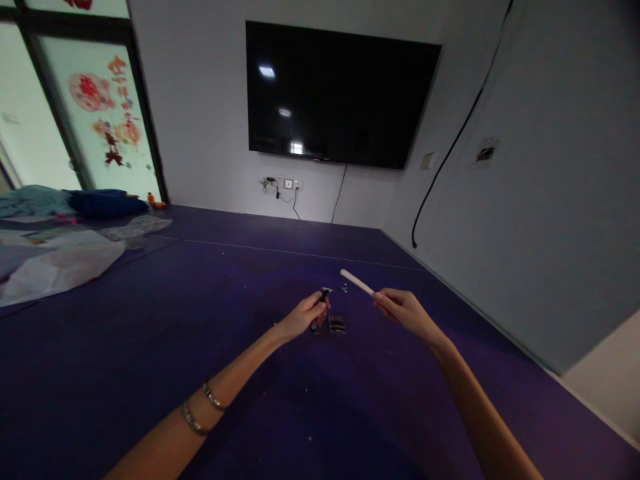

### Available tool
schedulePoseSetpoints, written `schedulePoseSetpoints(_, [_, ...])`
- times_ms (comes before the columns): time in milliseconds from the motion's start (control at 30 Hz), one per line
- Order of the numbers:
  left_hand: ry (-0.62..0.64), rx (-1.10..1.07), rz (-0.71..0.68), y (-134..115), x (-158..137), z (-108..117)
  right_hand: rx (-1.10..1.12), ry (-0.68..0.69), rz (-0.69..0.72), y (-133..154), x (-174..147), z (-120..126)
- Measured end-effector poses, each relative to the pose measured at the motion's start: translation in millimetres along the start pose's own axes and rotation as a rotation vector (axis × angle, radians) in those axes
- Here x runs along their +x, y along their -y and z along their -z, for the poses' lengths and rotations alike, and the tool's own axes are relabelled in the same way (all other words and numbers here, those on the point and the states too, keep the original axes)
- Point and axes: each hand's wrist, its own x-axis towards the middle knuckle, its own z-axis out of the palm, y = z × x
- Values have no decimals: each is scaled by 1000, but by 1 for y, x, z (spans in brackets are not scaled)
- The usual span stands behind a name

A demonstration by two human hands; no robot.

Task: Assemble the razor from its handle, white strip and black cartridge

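My left hand point(306, 316) is closed round a small black-handled tool point(325, 295) with a pale crosswise head, much like a razor; its exact kind is too small to tell. In my right hand point(403, 309) a cream-coloured stick point(357, 281) with a rounded end is gripped at its near end, tilted up to the left. The stick and the black tool are apart. Below and between the hands, a small dark rectangular item point(337, 325) with lighter edges lies on the purple floor point(240, 400). Some tiny dark and pale pieces point(343, 288) show just beyond the left hand.
White plastic sheeting point(75, 263) and dark blue cloth point(105, 203) lie at the left. A large television point(340, 93) hangs on the far wall above sockets point(289, 184). A black cable point(453, 150) hangs down the right wall. A glass door point(95, 110) stands at the far left.
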Motion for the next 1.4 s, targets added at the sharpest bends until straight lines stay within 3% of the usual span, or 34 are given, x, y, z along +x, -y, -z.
schedulePoseSetpoints(233, [-34, -29, 40, 3, 3, 0, 788, 103, -229, 13, -19, -71])
schedulePoseSetpoints(367, [-50, -21, 60, -1, 1, -3, 1017, 102, -314, 29, -31, -100])
schedulePoseSetpoints(667, [-139, 3, 36, 6, 2, -4, 1050, 8, -485, 29, -57, -149])
schedulePoseSetpoints(867, [-112, 26, 50, 5, 0, -8, 1061, -56, -377, 37, -47, -140])
schedulePoseSetpoints(1400, [-121, 16, 66, -3, -4, -18, 1036, -105, -387, 40, -53, -148])
